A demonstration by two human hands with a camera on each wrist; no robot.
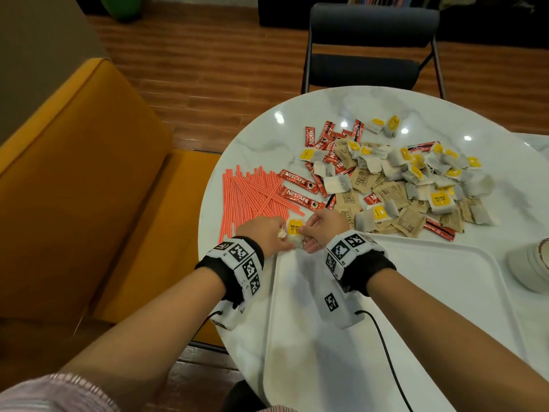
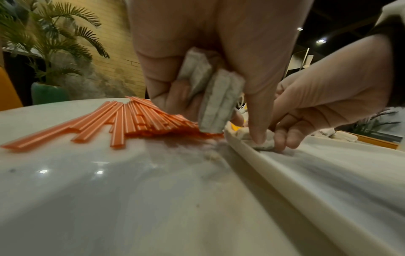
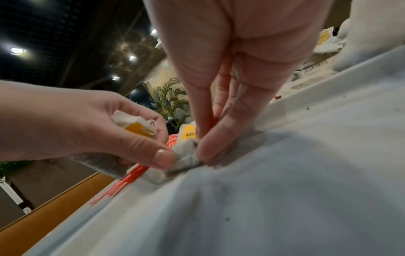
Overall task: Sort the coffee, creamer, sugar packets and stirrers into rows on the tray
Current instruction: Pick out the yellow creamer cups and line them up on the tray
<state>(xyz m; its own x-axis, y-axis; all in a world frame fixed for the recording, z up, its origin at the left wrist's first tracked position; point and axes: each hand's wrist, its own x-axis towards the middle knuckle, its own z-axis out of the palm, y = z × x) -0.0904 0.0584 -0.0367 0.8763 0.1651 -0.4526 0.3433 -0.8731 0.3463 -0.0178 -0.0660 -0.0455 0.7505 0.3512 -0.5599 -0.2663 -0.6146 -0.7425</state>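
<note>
Teabags fill my left hand [image 1: 265, 231]; its fingers are curled round a small stack of them [image 2: 215, 97], at least two, though I cannot count them exactly; its thumb also presses on one more teabag [image 3: 186, 155] with a yellow tag reading RELAX, which lies at the far left corner of the white tray [image 1: 445, 307]; my right hand [image 1: 323, 228] pinches that same teabag between thumb and fingertips, so both hands meet on it, touching across the tray's rim.

Orange striped stirrers [image 1: 249, 197] lie fanned on the white marble table [image 1: 261, 129] just left of my hands, too many and too overlapped to count; beyond them two red Nescafe Classic sticks [image 1: 300, 190] lie side by side, with more red sticks [image 1: 322, 141] farther back; brown sugar packets [image 1: 386, 203] and yellow-tagged teabags [image 1: 430, 171] make one mixed heap to the right, uncounted; the heap sits on the table just past the tray's far edge.

A white cup [image 1: 531, 266] stands at the right of the tray; a black folding chair [image 1: 371, 46] faces me across the table; an orange sofa [image 1: 74, 188] is at my left.
</note>
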